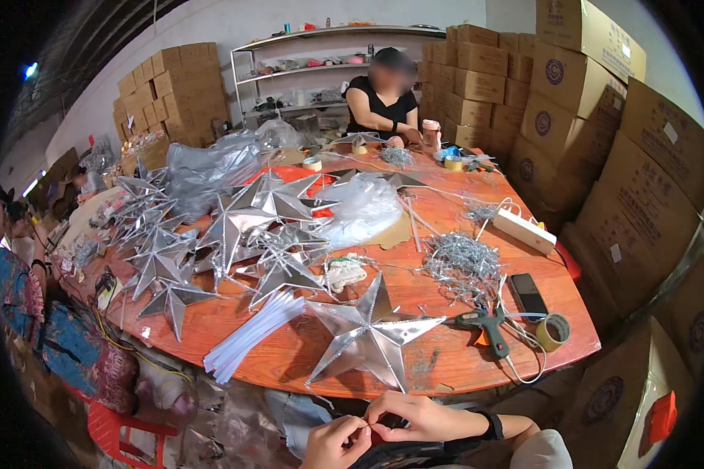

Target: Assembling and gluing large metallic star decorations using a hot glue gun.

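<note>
Just off the table's near edge, my left hand (pixel 338 445) and my right hand (pixel 419 417) meet with fingertips pinched together. Whatever lies between the fingertips is too small to make out. A black band circles my right wrist. Nearest to my hands, on the table, lies a large silver five-pointed star (pixel 369 331). Right of it rests a dark green glue gun (pixel 486 334) with an orange trigger and a white cord. To the star's left is a fanned bundle of white glue sticks or strips (pixel 256 334); I cannot tell which.
Piled silver stars (pixel 267 202) cover the table's left half. On the right are tangled silver wire ties (pixel 465 266), a phone (pixel 529 294), a tape roll (pixel 552 331) and a power strip (pixel 524 230). Another person (pixel 383 100) sits opposite. Cardboard boxes (pixel 640 195) line the right.
</note>
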{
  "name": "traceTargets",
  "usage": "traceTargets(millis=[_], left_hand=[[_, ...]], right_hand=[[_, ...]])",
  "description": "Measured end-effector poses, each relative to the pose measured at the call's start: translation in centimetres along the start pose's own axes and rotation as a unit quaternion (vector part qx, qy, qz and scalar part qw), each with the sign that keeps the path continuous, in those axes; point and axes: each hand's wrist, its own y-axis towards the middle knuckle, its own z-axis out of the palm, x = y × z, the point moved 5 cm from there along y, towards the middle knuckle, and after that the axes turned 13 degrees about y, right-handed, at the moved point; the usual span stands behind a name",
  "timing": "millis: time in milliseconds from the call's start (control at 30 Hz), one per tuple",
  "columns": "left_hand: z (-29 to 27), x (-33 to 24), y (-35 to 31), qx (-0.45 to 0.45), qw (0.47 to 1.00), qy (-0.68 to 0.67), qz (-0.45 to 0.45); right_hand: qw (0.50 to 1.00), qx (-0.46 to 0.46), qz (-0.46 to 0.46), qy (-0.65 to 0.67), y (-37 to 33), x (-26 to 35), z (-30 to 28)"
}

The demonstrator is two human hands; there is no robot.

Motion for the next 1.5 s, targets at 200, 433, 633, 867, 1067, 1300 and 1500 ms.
traceTargets(millis=[200,433,633,867,1067,1300,1500], left_hand=[[1.2,-0.2,-0.1,0.045,0.999,0.012,0.013],[2.7,0.3,0.6,0.082,0.996,-0.009,0.026],[3.3,0.3,0.8,0.073,0.996,-0.012,0.052],[3.6,0.6,0.5,0.117,0.991,0.0,-0.057],[4.1,1.5,-0.4,0.165,0.981,-0.061,-0.085],[2.7,2.9,-2.1,0.203,0.969,-0.05,-0.129],[3.4,2.3,-3.4,0.229,0.969,-0.06,-0.078]], right_hand=[[1.0,0.026,0.005,-0.001,-1.0,-0.2,-0.6],[0.999,0.048,-0.011,-0.011,-1.0,0.8,-2.0],[0.999,0.048,-0.019,-0.011,-1.1,0.5,-2.5],[0.997,0.079,-0.014,-0.009,-0.6,0.6,-2.8],[0.991,0.119,-0.022,-0.052,0.6,2.4,-4.8],[0.979,0.026,-0.024,-0.201,2.3,3.2,-8.9],[0.972,-0.009,-0.03,-0.231,4.0,1.2,-10.1]])
